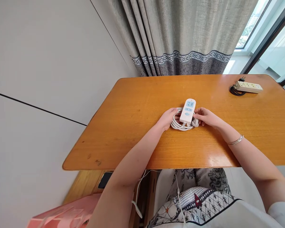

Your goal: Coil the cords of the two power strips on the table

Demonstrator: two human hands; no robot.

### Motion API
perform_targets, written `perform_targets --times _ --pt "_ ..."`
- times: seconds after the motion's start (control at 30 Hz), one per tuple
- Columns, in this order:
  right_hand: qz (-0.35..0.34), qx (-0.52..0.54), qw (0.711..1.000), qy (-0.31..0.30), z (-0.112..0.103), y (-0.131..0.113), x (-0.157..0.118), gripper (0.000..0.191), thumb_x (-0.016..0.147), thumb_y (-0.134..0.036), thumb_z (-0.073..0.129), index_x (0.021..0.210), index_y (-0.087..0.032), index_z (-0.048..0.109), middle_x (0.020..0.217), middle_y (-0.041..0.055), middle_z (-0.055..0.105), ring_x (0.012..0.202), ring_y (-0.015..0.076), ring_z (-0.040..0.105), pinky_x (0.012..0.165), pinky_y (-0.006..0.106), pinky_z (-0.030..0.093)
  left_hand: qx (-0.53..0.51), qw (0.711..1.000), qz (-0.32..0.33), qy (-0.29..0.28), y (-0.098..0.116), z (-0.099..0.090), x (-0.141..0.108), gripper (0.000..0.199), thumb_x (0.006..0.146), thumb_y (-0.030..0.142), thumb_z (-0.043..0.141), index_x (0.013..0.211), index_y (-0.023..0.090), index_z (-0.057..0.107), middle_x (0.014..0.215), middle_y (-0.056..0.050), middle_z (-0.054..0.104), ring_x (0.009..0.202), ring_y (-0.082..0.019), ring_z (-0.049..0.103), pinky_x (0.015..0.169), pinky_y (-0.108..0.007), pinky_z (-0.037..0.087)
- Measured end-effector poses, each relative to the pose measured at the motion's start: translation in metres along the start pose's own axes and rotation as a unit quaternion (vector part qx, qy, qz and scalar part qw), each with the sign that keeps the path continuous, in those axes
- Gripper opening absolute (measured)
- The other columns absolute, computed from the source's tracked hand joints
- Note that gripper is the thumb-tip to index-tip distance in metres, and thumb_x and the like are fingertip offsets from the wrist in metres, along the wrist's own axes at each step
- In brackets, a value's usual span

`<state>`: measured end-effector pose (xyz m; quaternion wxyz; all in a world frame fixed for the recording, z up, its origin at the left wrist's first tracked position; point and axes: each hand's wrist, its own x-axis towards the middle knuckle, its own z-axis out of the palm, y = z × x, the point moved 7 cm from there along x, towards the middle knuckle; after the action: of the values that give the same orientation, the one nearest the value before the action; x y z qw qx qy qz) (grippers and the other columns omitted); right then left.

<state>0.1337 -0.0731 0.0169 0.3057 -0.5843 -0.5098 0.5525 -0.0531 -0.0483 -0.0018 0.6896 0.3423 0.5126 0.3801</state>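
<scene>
A white power strip (pixel 187 111) with light blue socket panels lies on top of its own coiled white cord (pixel 180 127), on the wooden table. My left hand (pixel 167 118) grips the left side of the coil, thumb on top and fingers around its outer edge. At the right side, my right hand (pixel 205 116) has its thumb and fingers closed on the white plug (pixel 195 122) beside the strip. Part of the coil is hidden under the strip.
At the table's far right lies a second, cream power strip (pixel 249 86) with a black cord. Behind the brown table (pixel 123 126) hangs a grey curtain (pixel 190 38); a pale wall stands to the left. A pink bag (pixel 68 212) and a dark phone-like object (pixel 105 180) are below the near edge.
</scene>
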Motion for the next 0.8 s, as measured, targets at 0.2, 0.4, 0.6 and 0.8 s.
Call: perform_targets --times 0.2,0.4,0.6,0.8 --pt "-0.027 -0.021 0.999 0.022 -0.007 -0.004 0.001 0.026 0.093 -0.040 0.066 0.098 -0.015 0.066 0.082 0.0029 0.068 0.065 0.0093 0.054 0.048 0.018 0.038 -0.075 0.996 -0.002 -0.037 0.000 0.002 0.002 0.016 0.096 0.014 0.054 0.106 0.013 0.067 0.086 -0.007 0.075 0.069 -0.016 0.070 0.075 -0.032 0.058" --pt "-0.056 0.096 0.993 -0.028 0.006 -0.004 0.002 0.037 0.089 -0.051 0.069 0.105 -0.018 0.068 0.103 0.0089 0.075 0.092 0.0175 0.068 0.083 0.028 0.057 -0.112 0.992 -0.011 -0.056 0.000 0.010 -0.003 0.020 0.097 0.012 0.051 0.112 0.012 0.065 0.091 -0.008 0.076 0.071 -0.015 0.071 0.078 -0.031 0.059" --pt "-0.079 0.136 0.987 -0.021 0.011 -0.009 -0.001 0.028 0.087 -0.039 0.074 0.109 -0.023 0.067 0.109 0.0048 0.076 0.106 0.0164 0.069 0.099 0.030 0.055 -0.090 0.993 0.020 -0.077 0.000 0.018 -0.007 0.026 0.092 0.017 0.062 0.118 0.015 0.064 0.104 -0.009 0.075 0.080 -0.016 0.072 0.077 -0.031 0.058" --pt "-0.034 0.172 0.984 -0.010 0.013 -0.007 -0.002 0.020 0.087 -0.033 0.073 0.100 -0.018 0.070 0.099 0.0085 0.078 0.088 0.0169 0.073 0.084 0.029 0.060 -0.099 0.990 0.028 -0.100 -0.002 0.023 -0.006 0.023 0.094 0.016 0.056 0.115 0.013 0.066 0.109 -0.012 0.076 0.095 -0.020 0.073 0.092 -0.036 0.058"
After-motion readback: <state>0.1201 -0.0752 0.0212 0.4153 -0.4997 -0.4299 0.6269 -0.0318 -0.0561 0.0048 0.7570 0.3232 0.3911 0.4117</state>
